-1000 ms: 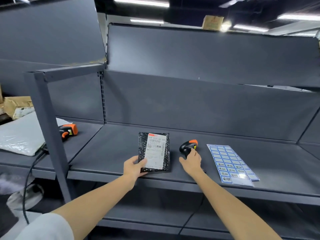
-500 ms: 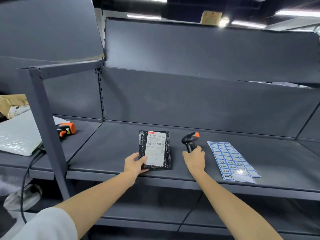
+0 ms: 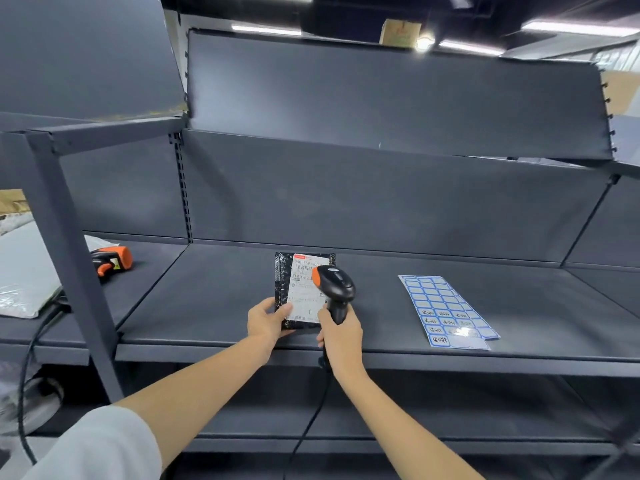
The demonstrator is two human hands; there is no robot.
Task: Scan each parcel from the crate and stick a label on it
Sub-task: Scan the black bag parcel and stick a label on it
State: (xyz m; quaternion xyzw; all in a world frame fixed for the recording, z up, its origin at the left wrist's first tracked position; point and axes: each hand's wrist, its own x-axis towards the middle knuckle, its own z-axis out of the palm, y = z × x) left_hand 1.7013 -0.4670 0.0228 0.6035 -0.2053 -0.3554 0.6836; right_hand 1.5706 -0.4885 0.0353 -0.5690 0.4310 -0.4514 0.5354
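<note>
A black parcel (image 3: 284,282) with a white shipping label lies flat on the dark shelf (image 3: 207,306). My left hand (image 3: 266,322) holds its near left corner, thumb on top. My right hand (image 3: 341,336) grips the handle of a black and orange barcode scanner (image 3: 334,284), lifted over the parcel's right side with its head pointing at the label. The scanner's cable hangs down below the shelf edge. A sheet of blue-bordered stickers (image 3: 446,310) lies on the shelf to the right.
A second orange and black scanner (image 3: 112,261) lies on the left shelf section behind a grey upright post (image 3: 76,265). A large grey poly mailer (image 3: 24,271) rests at far left. A lower shelf runs beneath.
My right hand has picked the scanner up off the shelf and swung it left over the parcel. My left hand stays on the parcel's corner.
</note>
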